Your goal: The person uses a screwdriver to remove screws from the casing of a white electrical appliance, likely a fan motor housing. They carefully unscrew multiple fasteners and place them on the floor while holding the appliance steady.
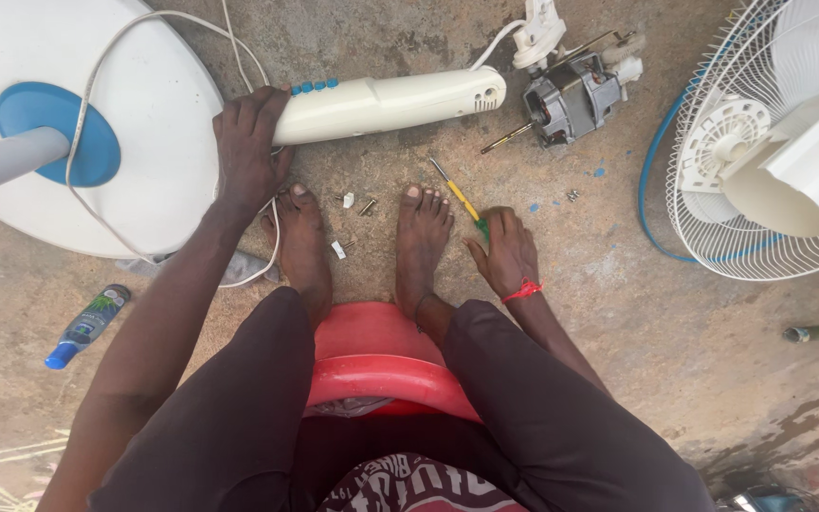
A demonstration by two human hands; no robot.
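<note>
My left hand [246, 147] rests on the button end of a cream fan control housing [386, 102] that lies on the concrete floor, fingers curled over it by the blue buttons. Down at the floor beside my right foot, my right hand [504, 251] grips the green handle of a yellow-shafted screwdriver [457, 196], whose tip points away from me. Several loose screws [362, 204] lie between my bare feet. A bare fan motor [571, 95] with its shaft sits just beyond the housing, joined to it by a white wire.
A round white fan base [158, 114] with a blue collar and grey pole lies at left. At right sits a white fan grille [722, 204] with a blue cable. A small bottle [87, 325] lies at lower left. I sit on a red stool [381, 365].
</note>
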